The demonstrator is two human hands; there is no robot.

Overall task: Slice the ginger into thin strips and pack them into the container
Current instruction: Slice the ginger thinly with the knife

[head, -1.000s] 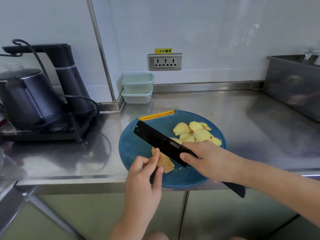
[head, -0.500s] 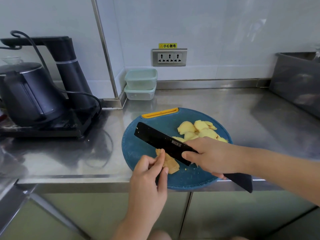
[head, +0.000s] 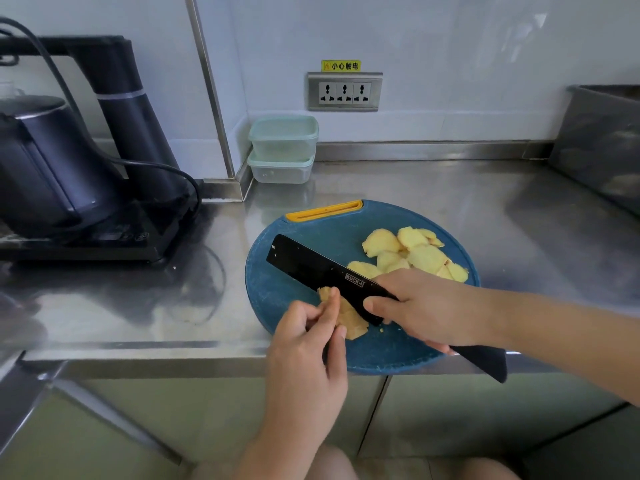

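Head view: round blue cutting board with orange grip on the stainless steel desk, lower centre of frame. Right hand closed around the black-bladed knife; long axis runs diagonally, tip toward upper left, handle end toward lower right past the desk edge. Left hand, fingers curled, pinches the pale yellow ginger piece just beside the blade, near the board's front. Loose yellow ginger slices heaped at board's upper right. Two stacked clear plastic containers with pale green lids at the back wall, well apart.
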